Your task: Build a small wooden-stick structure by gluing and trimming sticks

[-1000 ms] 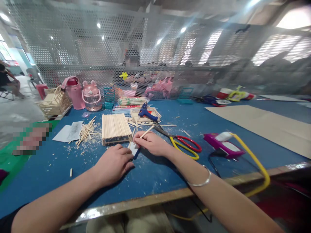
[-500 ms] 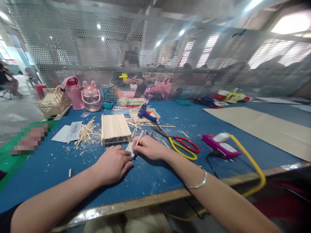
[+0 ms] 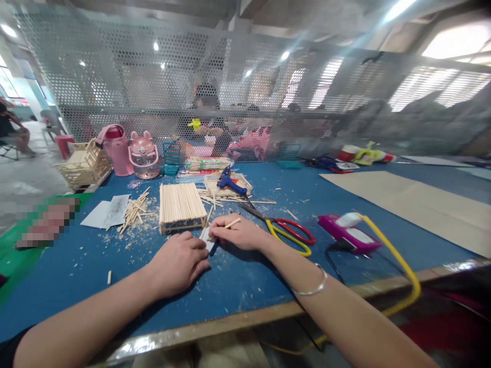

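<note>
Blue tabletop, strewn with wood dust and chips, in front of a perforated screen. Near the middle, a thin stick, slanting up to the right, pinched between thumb and fingers of the right hand, closed with hardly any gap. Just below those fingers, a white card, partly hidden, with a dark blue piece along its right side. Left hand palm down, fingers bent and close together, tips at the card's left edge; impossible to tell whether gripping or merely pressing. Just beyond, a slatted stick box, flat-topped. To its left, a heap of short sticks beside pale paper sheets. Behind the right hand, scissors with one red and one yellow handle, and a blue glue gun. Farther right, a purple device with a yellow cable, then a large brown sheet. At back left, a pink bottle next to a clear, pink-lidded bottle. Through the screen, a blurred seated person.
</note>
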Motion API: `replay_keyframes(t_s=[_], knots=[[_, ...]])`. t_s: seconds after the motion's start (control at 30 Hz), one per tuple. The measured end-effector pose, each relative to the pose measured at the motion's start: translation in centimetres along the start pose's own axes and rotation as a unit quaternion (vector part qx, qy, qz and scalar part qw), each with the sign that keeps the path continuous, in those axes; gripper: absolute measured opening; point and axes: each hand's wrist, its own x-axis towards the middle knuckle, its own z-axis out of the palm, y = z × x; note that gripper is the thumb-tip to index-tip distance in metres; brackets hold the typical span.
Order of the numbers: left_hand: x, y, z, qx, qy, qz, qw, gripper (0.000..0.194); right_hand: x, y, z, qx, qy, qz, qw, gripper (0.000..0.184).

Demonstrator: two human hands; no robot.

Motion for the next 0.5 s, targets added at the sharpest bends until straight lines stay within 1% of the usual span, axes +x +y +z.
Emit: replay_keyframes(t_s=[0.1, 0.2, 0.33, 0.47, 0.5], knots=[[-0.07, -0.08, 0.26, 0.012, -0.003, -0.005, 1.0, 0.038, 0.26, 0.43, 0.04, 0.004, 0.008, -0.016, 1.0, 0.011], [-0.11, -0.1, 0.35, 0.009, -0.003, -0.006, 1.0, 0.039, 0.45, 0.83, -0.26, -0.008, -0.003, -0.02, 1.0, 0.012], [-0.11, -0.03, 0.24, 0.001, -0.004, -0.008, 1.0, 0.039, 0.39, 0.88, -0.6, -0.031, 0.028, -0.002, 0.999, 0.013], [-0.07, 0.03, 0.1, -0.005, -0.016, -0.01, 1.0, 0.038, 0.46, 0.8, -0.36, 0.006, 0.002, 0.007, 1.0, 0.014], [-0.06, 0.04, 0.08, -0.004, -0.019, -0.012, 1.0, 0.037, 0.53, 0.87, -0.36, 0.009, 0.005, 0.014, 1.0, 0.014]])
